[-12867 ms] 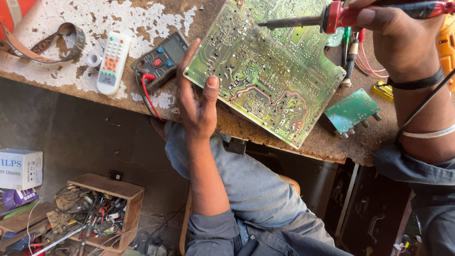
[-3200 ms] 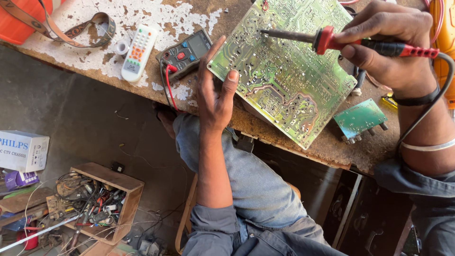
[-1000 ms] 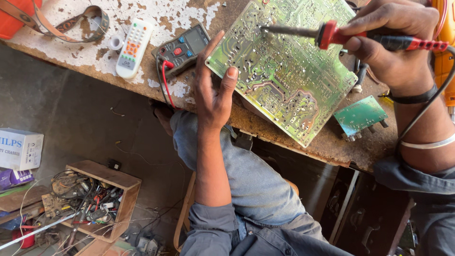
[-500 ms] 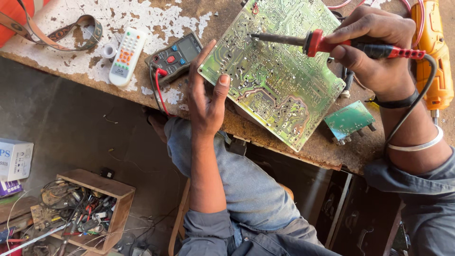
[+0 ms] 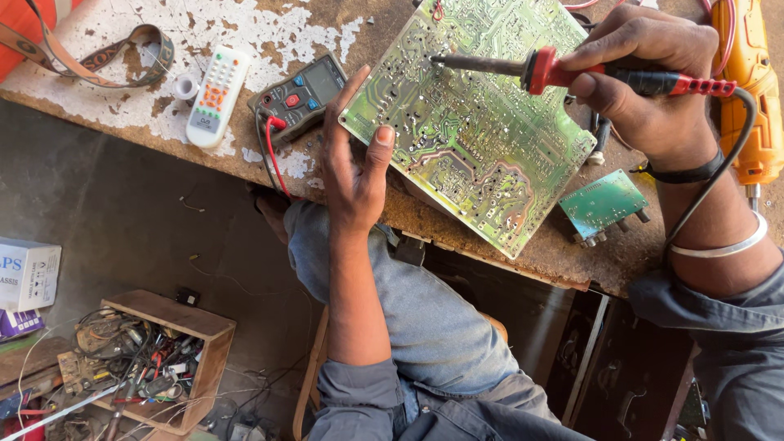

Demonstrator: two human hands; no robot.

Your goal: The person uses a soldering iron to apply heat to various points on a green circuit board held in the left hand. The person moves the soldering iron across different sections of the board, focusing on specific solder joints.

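A person seated at a worn wooden workbench (image 5: 122, 122) is working over a large green circuit board (image 5: 474, 147) lying solder-side up, tilted on the bench so that its long axis is running from upper left down to lower right. The right hand (image 5: 653, 90) is gripping a red-handled soldering iron (image 5: 572, 73) with fingers wrapped closed around the handle — the iron's shaft is pointing leftward, almost level, and its tip is resting at or just above the board's upper left area; contact cannot be told for certain. The left hand (image 5: 355, 171) is bracing the board's left edge, thumb pressing on the corner while the fingers are stretching up along the side, loosely spread and clasping nothing else. The board is thus lying between the two hands, with the left hand touching it and the right hand reaching it only through the iron.

Just left of the bracing hand, a dark multimeter (image 5: 298, 94) with red leads is sitting beside a white remote control (image 5: 214, 96), and a patterned strap (image 5: 98, 57) is curling near the bench's far corner. A smaller green board (image 5: 604, 204) is lying near the right wrist, an orange power tool (image 5: 747, 90) beyond it. Below, on the floor, a wooden box (image 5: 147, 359) is holding tangled wires and parts.
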